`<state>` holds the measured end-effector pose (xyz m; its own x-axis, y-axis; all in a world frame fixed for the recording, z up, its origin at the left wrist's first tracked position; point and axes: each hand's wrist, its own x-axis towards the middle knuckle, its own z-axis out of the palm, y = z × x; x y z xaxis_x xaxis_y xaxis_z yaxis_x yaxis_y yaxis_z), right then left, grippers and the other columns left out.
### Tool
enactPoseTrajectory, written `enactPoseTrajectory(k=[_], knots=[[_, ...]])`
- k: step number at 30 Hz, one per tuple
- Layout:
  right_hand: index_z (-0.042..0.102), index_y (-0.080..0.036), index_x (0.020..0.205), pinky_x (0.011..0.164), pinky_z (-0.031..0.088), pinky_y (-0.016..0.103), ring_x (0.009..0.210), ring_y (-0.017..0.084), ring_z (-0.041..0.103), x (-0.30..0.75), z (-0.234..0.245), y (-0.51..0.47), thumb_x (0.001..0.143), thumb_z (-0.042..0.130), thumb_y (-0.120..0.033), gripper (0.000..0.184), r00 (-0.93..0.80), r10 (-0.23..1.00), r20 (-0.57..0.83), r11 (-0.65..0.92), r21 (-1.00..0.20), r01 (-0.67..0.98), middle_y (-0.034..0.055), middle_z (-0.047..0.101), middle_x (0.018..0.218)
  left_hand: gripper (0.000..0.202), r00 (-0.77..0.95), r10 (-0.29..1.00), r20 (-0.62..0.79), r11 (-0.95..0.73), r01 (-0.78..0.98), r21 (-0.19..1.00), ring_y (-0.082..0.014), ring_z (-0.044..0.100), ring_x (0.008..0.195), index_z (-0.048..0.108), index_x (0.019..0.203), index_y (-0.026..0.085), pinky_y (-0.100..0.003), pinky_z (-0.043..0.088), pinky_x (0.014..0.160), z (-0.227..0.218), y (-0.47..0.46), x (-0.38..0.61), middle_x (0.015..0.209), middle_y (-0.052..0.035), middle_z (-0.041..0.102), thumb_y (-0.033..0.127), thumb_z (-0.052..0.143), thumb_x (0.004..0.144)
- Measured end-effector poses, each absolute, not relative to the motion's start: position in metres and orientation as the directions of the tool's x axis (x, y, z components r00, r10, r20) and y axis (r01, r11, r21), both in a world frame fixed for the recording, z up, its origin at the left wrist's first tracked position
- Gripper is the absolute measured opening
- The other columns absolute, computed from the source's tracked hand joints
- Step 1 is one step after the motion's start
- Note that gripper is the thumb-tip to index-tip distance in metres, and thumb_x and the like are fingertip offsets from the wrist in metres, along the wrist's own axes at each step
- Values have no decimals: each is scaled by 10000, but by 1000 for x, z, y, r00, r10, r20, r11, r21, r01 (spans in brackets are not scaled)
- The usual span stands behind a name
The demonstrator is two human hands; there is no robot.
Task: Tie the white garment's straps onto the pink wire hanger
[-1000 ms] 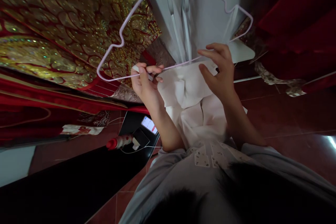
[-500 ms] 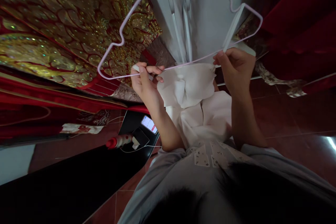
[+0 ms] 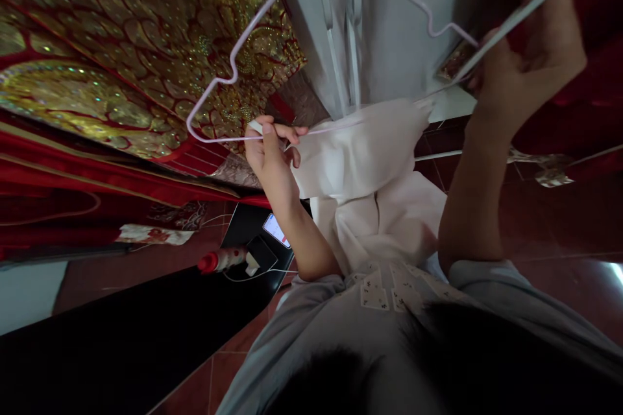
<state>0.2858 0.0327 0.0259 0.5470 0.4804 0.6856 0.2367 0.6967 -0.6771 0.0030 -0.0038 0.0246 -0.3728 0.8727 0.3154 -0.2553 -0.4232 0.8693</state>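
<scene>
A pale lilac wire hanger (image 3: 260, 13) hangs before me, its top at the upper frame edge. My left hand (image 3: 272, 149) pinches its lower bar toward the left end, with a bit of white strap (image 3: 255, 125) at the fingers. Below that bar hangs a white garment (image 3: 360, 155), spread down toward my lap. At upper right, my right hand (image 3: 530, 71) grips another white strap (image 3: 516, 23), pulled taut up and away from the garment's right corner. This strap crosses the hanger's right end and hides part of it. My right fingers are slightly blurred.
Gold sequinned red clothing (image 3: 160, 32) hangs at left, and dark red fabric (image 3: 603, 32) at right. Pale cabinet doors with long handles (image 3: 335, 65) stand ahead. A black table (image 3: 146, 311) at lower left carries a lit phone (image 3: 276, 229), a black box-like object (image 3: 261, 253) and a red-capped bottle (image 3: 221, 260).
My right hand has moved up and right from the hanger's lower bar, stretching the strap outward. The garment's top right corner is drawn right. My left hand stays on the hanger.
</scene>
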Motion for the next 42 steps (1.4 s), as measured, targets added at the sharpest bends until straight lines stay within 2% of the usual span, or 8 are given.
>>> enactPoseTrajectory(k=[3,6,12,19,26,34,38,42], knots=[[864,-398,1086,543,559,212,1076,208,811,287,14,26,879,835,-212,280,722,322,612,729,-647,224,-63,819,1194,179,-355,878,322,-430,-288,856,-177,704,690,593,976,249,-234,238,399,24,-3,5,670,-3,583,359,713,1047],[848,-446,1127,465,481,260,660,130,714,267,9,10,976,755,-371,193,734,265,625,708,-643,292,-42,816,1134,151,-350,889,294,-404,-300,864,-178,731,735,578,977,256,-233,256,404,23,-2,8,672,1,578,322,692,1051],[823,-396,1167,463,426,278,531,83,530,227,6,-3,828,870,-533,369,205,834,513,487,-858,163,-5,812,1050,222,-333,895,298,-408,-337,848,-203,754,824,571,983,240,-220,248,411,22,-3,10,681,-2,581,354,762,974],[792,-351,1219,491,453,250,532,59,459,231,-1,0,857,831,-506,395,123,867,483,462,-871,164,-9,774,1013,176,-424,846,322,-444,-229,866,-167,746,745,698,1039,148,-228,207,391,21,-9,-6,897,-116,781,174,538,970],[793,-370,1194,552,484,279,573,74,475,228,-1,-5,869,805,-494,348,69,875,479,458,-865,203,-11,756,1112,346,-759,502,415,-529,111,841,-139,708,769,797,987,159,-242,213,471,15,-8,-31,975,-69,797,15,501,882],[774,-374,1225,471,415,252,596,90,479,226,3,-18,880,796,-462,357,50,887,458,445,-879,170,8,752,1111,234,-538,593,600,-622,167,765,-178,719,1058,809,1257,361,-249,416,563,3,-8,-64,1409,4,753,285,698,1066],[768,-369,1211,474,417,270,574,88,469,219,4,-22,892,787,-485,340,50,890,453,440,-882,171,5,769,1106,301,-512,638,575,-625,92,775,-201,723,1110,777,1279,284,-254,542,670,18,0,-74,1417,-29,740,379,812,995],[726,-395,1278,484,361,276,551,79,435,212,2,-22,889,791,-501,409,89,862,499,484,-862,148,-20,760,1032,276,-628,530,570,-645,137,752,-186,722,1039,690,1296,230,-301,609,850,34,10,-69,1460,-44,711,344,723,1046]])
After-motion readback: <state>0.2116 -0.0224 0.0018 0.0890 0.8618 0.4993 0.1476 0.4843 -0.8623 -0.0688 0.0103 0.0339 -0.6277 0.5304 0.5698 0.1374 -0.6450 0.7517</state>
